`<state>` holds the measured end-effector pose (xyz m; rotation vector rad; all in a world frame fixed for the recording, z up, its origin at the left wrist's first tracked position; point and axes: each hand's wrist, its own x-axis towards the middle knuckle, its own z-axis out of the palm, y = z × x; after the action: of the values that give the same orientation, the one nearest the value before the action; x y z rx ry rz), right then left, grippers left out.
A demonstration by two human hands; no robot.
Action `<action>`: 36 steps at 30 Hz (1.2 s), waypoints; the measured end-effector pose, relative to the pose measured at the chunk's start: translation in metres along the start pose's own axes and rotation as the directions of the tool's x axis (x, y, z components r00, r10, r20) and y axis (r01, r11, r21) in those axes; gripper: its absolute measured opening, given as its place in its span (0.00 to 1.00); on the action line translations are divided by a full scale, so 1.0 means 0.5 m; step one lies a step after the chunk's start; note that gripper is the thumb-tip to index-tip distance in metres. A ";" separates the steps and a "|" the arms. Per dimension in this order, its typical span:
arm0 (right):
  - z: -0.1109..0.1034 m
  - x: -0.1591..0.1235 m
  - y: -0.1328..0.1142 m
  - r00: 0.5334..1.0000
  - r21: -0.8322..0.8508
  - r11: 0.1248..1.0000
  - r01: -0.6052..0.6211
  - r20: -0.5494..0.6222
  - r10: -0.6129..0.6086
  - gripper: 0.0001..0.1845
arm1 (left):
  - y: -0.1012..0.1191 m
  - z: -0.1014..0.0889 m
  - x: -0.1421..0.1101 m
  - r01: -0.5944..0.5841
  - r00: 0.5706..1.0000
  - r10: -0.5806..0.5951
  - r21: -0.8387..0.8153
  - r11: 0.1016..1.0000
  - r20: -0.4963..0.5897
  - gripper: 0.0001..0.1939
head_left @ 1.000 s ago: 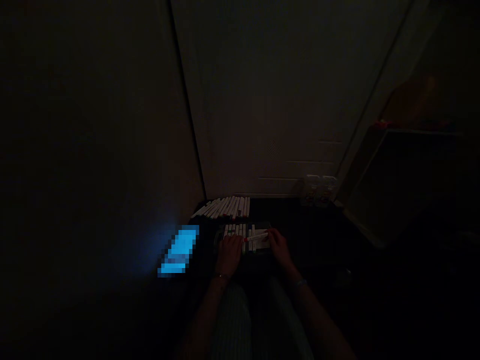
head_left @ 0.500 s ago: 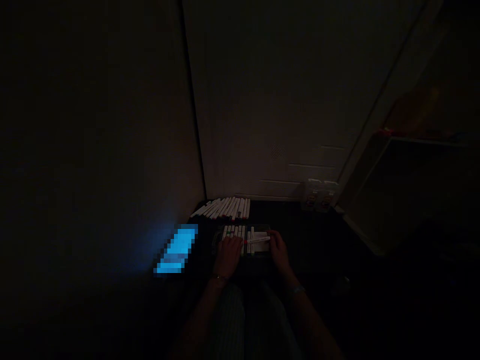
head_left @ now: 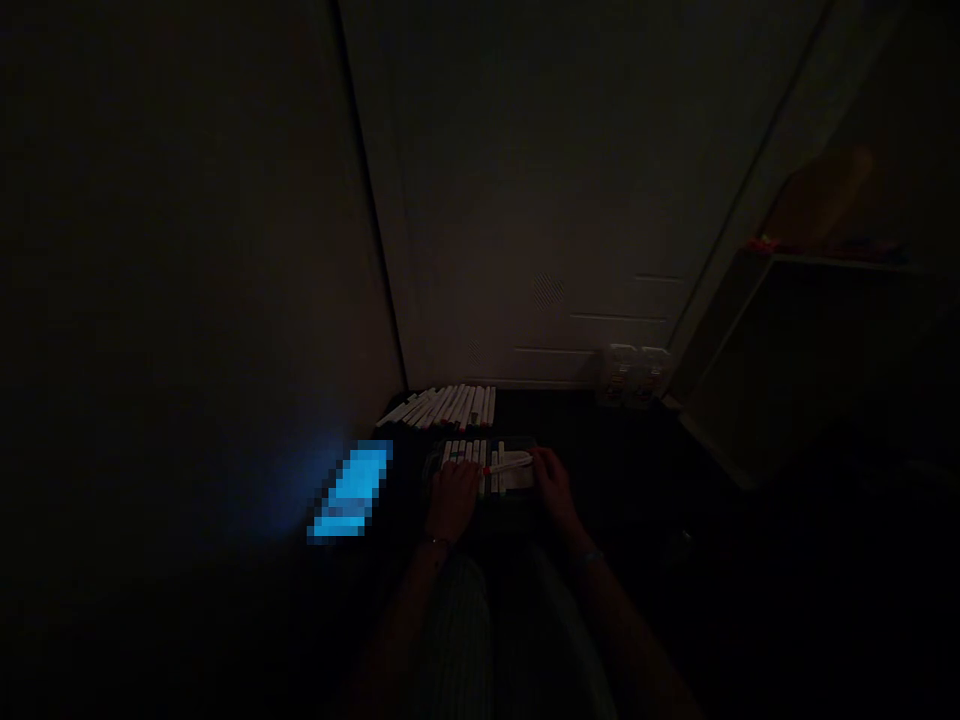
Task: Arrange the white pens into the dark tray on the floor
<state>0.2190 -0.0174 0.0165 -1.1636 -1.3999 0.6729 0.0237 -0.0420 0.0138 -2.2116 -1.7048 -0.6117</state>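
The scene is very dark. My right hand [head_left: 553, 487] pinches the right end of a white marker [head_left: 511, 465], which lies nearly level with its red end pointing left. Below that marker is a shallow, clear-looking case [head_left: 517, 440] with several upright white markers [head_left: 463, 452] in a row. My left hand [head_left: 453, 497] rests palm down over the lower part of this row, fingers laid on the markers. Its fingertips come close to the red end; whether they touch it is unclear. A pale patch [head_left: 517, 480] shows in the right part of the case.
Several loose white markers [head_left: 450, 405] lie fanned out behind the case, by the wall. A glowing blue pixelated screen [head_left: 351, 492] is at left. Two clear containers [head_left: 634, 375] stand at the back right. A shelf unit [head_left: 757, 310] is farther right.
The view has shifted slightly, so everything sits a little higher and to the left. The red-ended marker now tilts a bit more, its right end higher. Both hands keep about the same places.
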 end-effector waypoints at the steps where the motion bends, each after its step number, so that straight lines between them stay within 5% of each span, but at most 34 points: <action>1: 0.001 0.000 0.000 1.000 0.002 1.000 0.004 -0.004 -0.004 0.15 | -0.001 0.002 -0.001 -0.007 1.000 0.007 0.001 1.000 -0.002 0.16; 27: 0.003 0.000 0.007 0.998 0.059 0.998 0.009 0.057 -0.013 0.18 | 0.001 0.002 -0.004 -0.001 0.998 -0.004 -0.076 0.997 -0.067 0.15; 36: 0.004 0.001 -0.003 0.999 0.042 0.999 -0.023 -0.023 0.024 0.16 | 0.009 -0.019 0.000 0.000 0.999 -0.005 -0.135 0.991 -0.038 0.15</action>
<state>0.2169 -0.0172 0.0178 -1.1531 -1.3482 0.7000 0.0265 -0.0477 0.0223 -2.2730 -1.6933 -0.7864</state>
